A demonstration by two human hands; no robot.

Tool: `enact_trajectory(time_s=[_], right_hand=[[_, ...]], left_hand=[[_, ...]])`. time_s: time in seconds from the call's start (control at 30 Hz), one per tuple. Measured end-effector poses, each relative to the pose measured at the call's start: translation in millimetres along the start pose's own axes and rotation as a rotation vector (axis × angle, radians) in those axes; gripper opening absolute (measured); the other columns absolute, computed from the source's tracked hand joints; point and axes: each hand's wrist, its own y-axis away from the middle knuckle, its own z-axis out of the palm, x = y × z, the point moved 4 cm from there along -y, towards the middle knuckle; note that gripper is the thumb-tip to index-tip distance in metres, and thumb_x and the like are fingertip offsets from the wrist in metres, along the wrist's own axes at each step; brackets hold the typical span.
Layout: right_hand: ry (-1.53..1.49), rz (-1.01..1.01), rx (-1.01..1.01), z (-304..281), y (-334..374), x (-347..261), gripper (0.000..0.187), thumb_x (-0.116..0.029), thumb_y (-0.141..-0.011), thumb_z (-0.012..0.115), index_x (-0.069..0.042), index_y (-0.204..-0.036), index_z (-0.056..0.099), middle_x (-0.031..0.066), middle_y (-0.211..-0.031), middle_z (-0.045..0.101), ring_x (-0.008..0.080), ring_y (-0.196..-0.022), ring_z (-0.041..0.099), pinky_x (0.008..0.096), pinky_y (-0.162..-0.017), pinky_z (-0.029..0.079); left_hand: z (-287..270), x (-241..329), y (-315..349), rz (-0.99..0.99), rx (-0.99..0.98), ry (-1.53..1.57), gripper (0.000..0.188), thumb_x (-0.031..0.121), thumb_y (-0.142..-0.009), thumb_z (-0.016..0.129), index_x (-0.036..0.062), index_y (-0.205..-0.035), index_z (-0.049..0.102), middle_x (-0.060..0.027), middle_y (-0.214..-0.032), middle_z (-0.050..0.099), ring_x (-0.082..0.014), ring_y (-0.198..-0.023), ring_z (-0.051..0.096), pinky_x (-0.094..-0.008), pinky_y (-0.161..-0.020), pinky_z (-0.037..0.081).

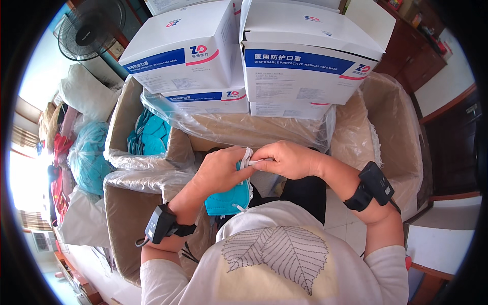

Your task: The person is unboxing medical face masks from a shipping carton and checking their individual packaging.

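A teal face mask [223, 202] hangs below my left hand [221, 166], close to my lap. The fingers of that hand are closed around the upper part of the mask, which they partly hide. White ear straps [246, 158] loop up between my two hands. My right hand [288, 158] pinches the strap between thumb and forefinger, its fingertips almost touching those of my left. A small white strap end shows at the mask's lower edge.
White printed cartons [300, 76] are stacked ahead on a plastic-lined box. At the left, a lined carton [116, 144] holds several teal masks [152, 133]; another lined carton [129, 223] stands nearer. A large cardboard box [396, 137] is at the right, a fan [91, 33] far left.
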Motion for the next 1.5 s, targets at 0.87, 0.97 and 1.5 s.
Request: enact_trajectory(time_s=[0.87, 0.97, 1.5], right_hand=[[-0.136, 0.003, 0.072, -2.9, 17.6, 12.6, 0.027, -0.025, -0.091, 0.050, -0.003, -0.104, 0.060, 0.0053, -0.076, 0.059, 0.0133, -0.069, 0.055, 0.0280, -0.065, 0.047], [-0.120, 0.064, 0.029, -3.8, 16.1, 11.6, 0.028, -0.025, -0.091, 0.050, -0.003, -0.105, 0.060, 0.0046, -0.075, 0.058, 0.0129, -0.069, 0.054, 0.0279, -0.065, 0.046], [0.133, 0.001, 0.116, -4.4, 1.1, -1.9, 0.026, -0.026, -0.091, 0.049, -0.002, -0.095, 0.060, 0.0029, -0.071, 0.056, 0.0124, -0.067, 0.055, 0.0267, -0.063, 0.044]], left_hand=[[5.6, 10.1, -15.4, 0.049, -0.067, 0.004, 0.026, 0.035, -0.078, 0.061, 0.0117, -0.089, 0.062, -0.0092, -0.083, 0.062, -0.0315, -0.079, 0.059, -0.0401, -0.068, 0.047], [4.6, 8.7, -12.0, 0.049, -0.026, 0.025, 0.025, 0.035, -0.078, 0.061, 0.0115, -0.088, 0.062, -0.0095, -0.081, 0.061, -0.0318, -0.078, 0.059, -0.0400, -0.067, 0.047], [-8.7, 0.5, 2.7, -0.017, 0.131, -0.033, 0.028, 0.036, -0.080, 0.060, 0.0085, -0.086, 0.061, -0.0107, -0.079, 0.061, -0.0324, -0.076, 0.059, -0.0407, -0.064, 0.047]])
